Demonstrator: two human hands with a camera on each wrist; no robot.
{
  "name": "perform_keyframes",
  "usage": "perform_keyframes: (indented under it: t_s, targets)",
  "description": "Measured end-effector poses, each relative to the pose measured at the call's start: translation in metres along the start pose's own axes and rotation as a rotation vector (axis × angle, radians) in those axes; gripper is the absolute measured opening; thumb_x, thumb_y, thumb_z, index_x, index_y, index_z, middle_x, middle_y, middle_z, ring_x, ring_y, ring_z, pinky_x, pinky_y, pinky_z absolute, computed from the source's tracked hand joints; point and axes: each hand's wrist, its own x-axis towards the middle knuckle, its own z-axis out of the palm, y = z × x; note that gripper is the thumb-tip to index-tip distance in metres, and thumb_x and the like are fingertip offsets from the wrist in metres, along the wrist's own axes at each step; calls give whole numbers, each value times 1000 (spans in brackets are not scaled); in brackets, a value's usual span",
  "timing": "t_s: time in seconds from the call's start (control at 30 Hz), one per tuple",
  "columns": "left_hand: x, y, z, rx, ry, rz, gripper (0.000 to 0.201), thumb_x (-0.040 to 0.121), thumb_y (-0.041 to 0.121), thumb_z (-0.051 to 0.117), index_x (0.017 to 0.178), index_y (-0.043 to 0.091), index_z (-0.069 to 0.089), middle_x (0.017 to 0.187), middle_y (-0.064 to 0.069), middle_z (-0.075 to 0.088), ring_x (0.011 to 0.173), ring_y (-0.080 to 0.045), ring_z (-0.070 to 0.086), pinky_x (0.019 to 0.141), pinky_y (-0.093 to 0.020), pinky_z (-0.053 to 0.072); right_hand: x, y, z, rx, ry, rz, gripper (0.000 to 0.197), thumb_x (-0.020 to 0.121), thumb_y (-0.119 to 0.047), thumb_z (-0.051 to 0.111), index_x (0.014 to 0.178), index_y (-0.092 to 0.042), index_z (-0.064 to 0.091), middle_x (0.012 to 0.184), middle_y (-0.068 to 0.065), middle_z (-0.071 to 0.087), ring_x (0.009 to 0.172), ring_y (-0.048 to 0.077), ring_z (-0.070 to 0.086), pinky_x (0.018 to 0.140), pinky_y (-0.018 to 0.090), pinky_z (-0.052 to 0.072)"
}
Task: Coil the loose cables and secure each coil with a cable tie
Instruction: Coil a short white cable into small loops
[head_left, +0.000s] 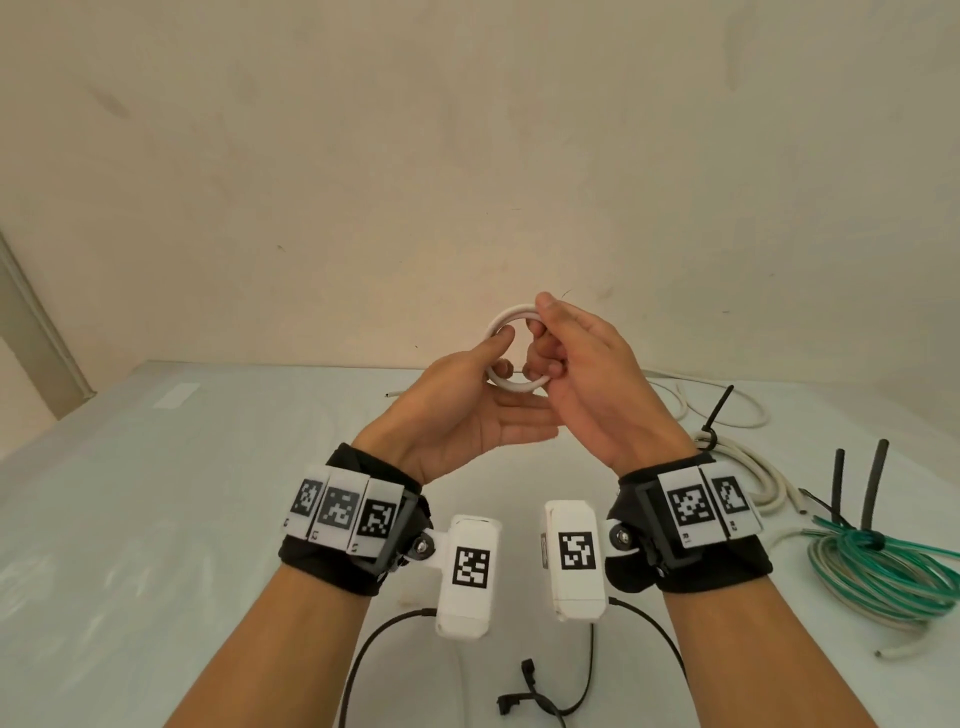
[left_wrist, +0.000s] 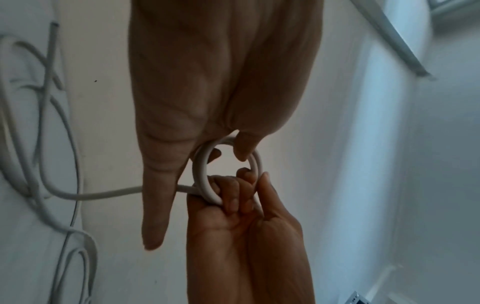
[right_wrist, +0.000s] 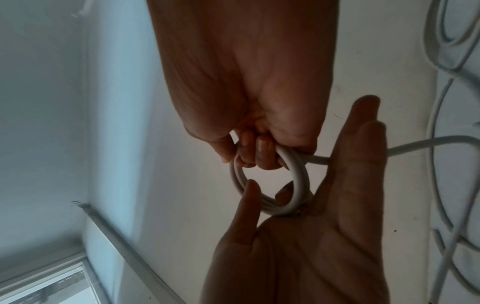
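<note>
Both hands are raised above the white table (head_left: 156, 519) with a small white cable coil (head_left: 506, 316) between them. My left hand (head_left: 498, 356) pinches the coil's left side between thumb and index finger; its other fingers lie straight. The curled fingers of my right hand (head_left: 540, 353) grip the coil's right side. In the left wrist view the coil (left_wrist: 200, 164) has two or three turns, and a loose tail (left_wrist: 103, 195) runs off to the cables on the table. The right wrist view shows the coil (right_wrist: 298, 176) and that tail (right_wrist: 428, 142).
At the right of the table lie a beige cable bundle (head_left: 748, 467) with a black tie, a green and white coil (head_left: 883, 571) with upright black ties (head_left: 878, 478), and loose white cable (head_left: 727, 410). Black wrist-camera leads (head_left: 535, 696) hang near the front edge.
</note>
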Motion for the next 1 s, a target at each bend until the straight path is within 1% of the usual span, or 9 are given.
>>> perform_keyframes:
  t_s: [0.2, 0.27, 0.37, 0.43, 0.53, 0.6, 0.73, 0.87, 1.0]
  targets:
    - [1, 0, 2, -91, 97, 141, 24, 103, 23, 63, 92, 3, 56, 112, -37, 65, 118, -47, 66, 107, -55, 51, -1, -3, 0, 6, -10, -13, 36, 110, -29, 48, 80, -11, 53, 60, -6, 34, 55, 10, 33, 67, 29, 32]
    - [2, 1, 1, -78, 137, 222, 25, 99, 16, 67, 105, -8, 62, 118, -39, 66, 115, -44, 69, 108, -51, 51, -1, -5, -2, 33, -19, -21, 35, 110, -28, 48, 81, -10, 54, 61, -6, 36, 54, 9, 35, 68, 30, 35]
    - [-1, 6, -3, -48, 243, 334, 68, 90, 6, 77, 142, -11, 37, 122, -29, 66, 107, -34, 74, 100, -46, 57, -2, -7, -1, 29, -42, -23, 33, 110, -28, 47, 84, -9, 54, 62, -6, 36, 53, 7, 40, 70, 28, 41]
    - [-3, 9, -3, 18, 308, 397, 77, 88, 4, 78, 147, 1, 27, 121, -21, 68, 107, -28, 74, 96, -42, 58, -4, -8, 2, -6, -46, -26, 34, 111, -30, 46, 85, -10, 52, 60, -7, 35, 53, 8, 39, 71, 29, 38]
    - [-3, 10, -6, 187, 367, 473, 94, 88, 7, 78, 157, 5, 14, 114, -13, 69, 105, -20, 72, 91, -37, 58, -5, -6, 8, 40, -53, 5, 33, 111, -30, 45, 86, -9, 51, 61, -5, 31, 57, 11, 32, 73, 32, 37]
    - [0, 10, -12, 271, 392, 511, 104, 88, 10, 77, 162, 11, 5, 126, -10, 66, 102, -18, 70, 87, -33, 55, -6, -3, 13, 109, -64, 50, 31, 111, -30, 46, 88, -10, 51, 62, -5, 30, 60, 13, 28, 74, 33, 37]
    - [0, 12, -22, 357, 353, 511, 95, 94, 7, 70, 165, 19, 8, 142, -2, 55, 107, -18, 67, 82, -32, 50, -5, 2, 15, 116, -85, 113, 31, 111, -31, 46, 88, -11, 52, 64, -4, 30, 60, 12, 28, 75, 31, 39]
    - [-6, 15, -24, 481, 238, 526, 82, 93, 11, 68, 163, 16, 24, 139, 0, 63, 122, -24, 65, 78, -34, 48, -4, 2, 12, 142, -91, 158, 31, 111, -28, 46, 88, -10, 58, 60, -7, 38, 59, 11, 29, 73, 30, 36]
    - [-10, 16, -18, 689, 167, 586, 28, 105, 10, 54, 132, 17, 57, 119, -6, 73, 112, -20, 70, 82, -42, 51, -3, 0, 5, 69, -107, 140, 31, 111, -29, 46, 89, -8, 54, 61, -5, 36, 59, 11, 32, 67, 25, 37]
